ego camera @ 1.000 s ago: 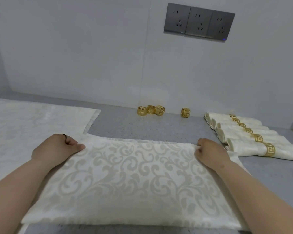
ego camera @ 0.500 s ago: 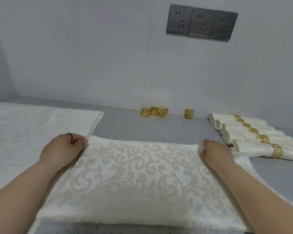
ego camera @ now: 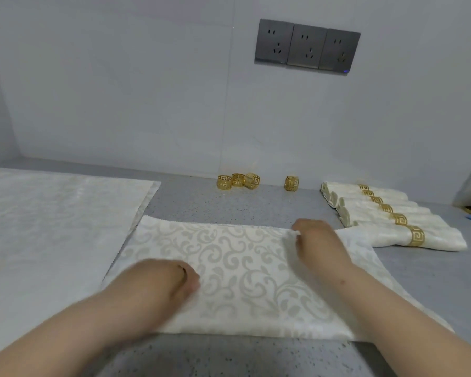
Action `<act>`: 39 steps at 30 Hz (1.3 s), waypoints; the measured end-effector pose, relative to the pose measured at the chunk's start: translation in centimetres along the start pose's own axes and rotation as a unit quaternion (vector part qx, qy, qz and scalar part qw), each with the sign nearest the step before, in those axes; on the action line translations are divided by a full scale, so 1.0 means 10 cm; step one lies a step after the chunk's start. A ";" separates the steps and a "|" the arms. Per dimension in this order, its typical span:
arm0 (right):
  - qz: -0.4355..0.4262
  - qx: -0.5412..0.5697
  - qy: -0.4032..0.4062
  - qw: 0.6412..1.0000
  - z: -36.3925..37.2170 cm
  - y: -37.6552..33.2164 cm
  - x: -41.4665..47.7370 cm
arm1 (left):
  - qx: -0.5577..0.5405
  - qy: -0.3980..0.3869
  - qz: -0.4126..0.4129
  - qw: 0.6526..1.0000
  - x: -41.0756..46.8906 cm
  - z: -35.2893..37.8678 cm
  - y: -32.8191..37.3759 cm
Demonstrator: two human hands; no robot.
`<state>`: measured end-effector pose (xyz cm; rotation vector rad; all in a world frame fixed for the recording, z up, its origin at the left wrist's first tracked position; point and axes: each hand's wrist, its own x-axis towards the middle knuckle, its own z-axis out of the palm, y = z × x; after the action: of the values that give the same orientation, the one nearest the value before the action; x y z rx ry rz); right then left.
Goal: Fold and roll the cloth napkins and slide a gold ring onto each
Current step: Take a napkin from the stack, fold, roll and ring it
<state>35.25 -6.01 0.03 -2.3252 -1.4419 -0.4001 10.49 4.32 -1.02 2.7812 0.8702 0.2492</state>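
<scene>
Two bare forearms (ego camera: 93, 322), a thin dark ring (ego camera: 182, 271) on a finger of the left grip (ego camera: 172, 281)

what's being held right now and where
The right grip pinches the folded napkin at its far edge. The left grip rests on its left part, blurred; a hold there cannot be told.

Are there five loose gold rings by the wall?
No, four loose gold rings stand by the wall, three clustered and one apart.
</scene>
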 end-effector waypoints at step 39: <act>0.101 -0.054 -0.303 0.946 -0.37 0.39 -1.12 | 0.072 -0.035 -0.332 0.940 -0.49 -0.24 -0.27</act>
<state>33.73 -18.14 -2.12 -2.7997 -1.4207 0.3381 4.49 4.01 0.14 2.4066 1.7863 -0.0315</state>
